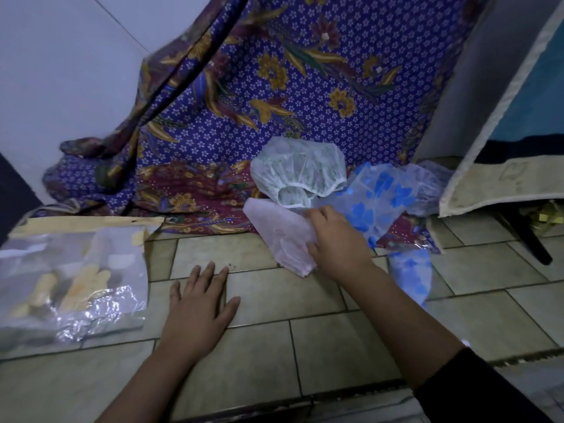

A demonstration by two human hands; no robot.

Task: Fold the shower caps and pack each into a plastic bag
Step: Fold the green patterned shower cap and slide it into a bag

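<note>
A pale pink shower cap (279,232), folded flat, lies on the tiled floor with my right hand (337,242) pinching its right edge. Behind it sits a white cap with a green pattern (297,170), its elastic rim showing. To the right lies a blue-flowered cap (378,203), and a folded blue-flowered one (410,274) rests beside my right forearm. My left hand (198,303) is flat on the floor, fingers spread, holding nothing. At the left lies a clear plastic bag (70,282) holding a cap with yellow flowers.
A purple batik cloth (274,87) hangs behind the caps and spills onto the floor. A cloth-covered piece of furniture (494,141) stands at the right with a dark leg (531,236) below it. Beige floor tiles (305,346) stretch towards me.
</note>
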